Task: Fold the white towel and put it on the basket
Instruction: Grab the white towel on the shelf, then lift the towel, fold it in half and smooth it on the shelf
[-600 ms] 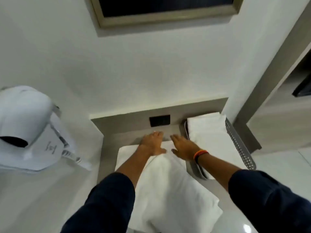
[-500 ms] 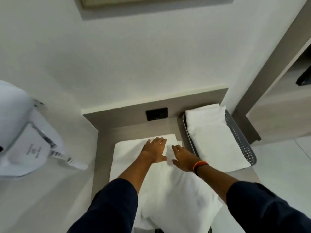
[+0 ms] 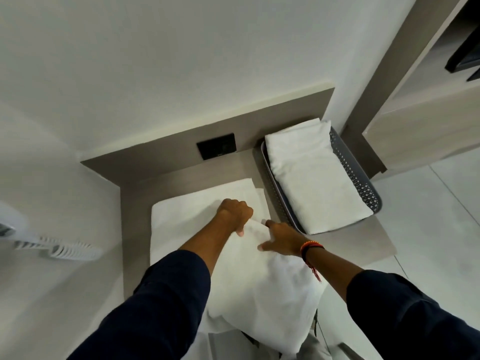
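Note:
A white towel (image 3: 187,211) lies spread on the grey-brown counter, its near part hanging over the front edge toward me. My left hand (image 3: 235,213) is curled into a fist, pinching a raised fold of the towel near its right side. My right hand (image 3: 281,239) rests just beside it, fingers on the same fold, a red and orange band on the wrist. To the right stands a grey perforated basket (image 3: 363,188) with one folded white towel (image 3: 311,178) lying in it.
A black wall socket (image 3: 217,149) sits in the counter's back panel. A white hair dryer holder with a coiled cord (image 3: 62,249) hangs on the left wall. A wooden shelf unit (image 3: 420,105) stands to the right, white floor tiles below.
Both hands have pulled back from the towel's far edge toward me. The left hand went from flat to a fist gripping a fold. The camera tilted down and the basket shows more fully.

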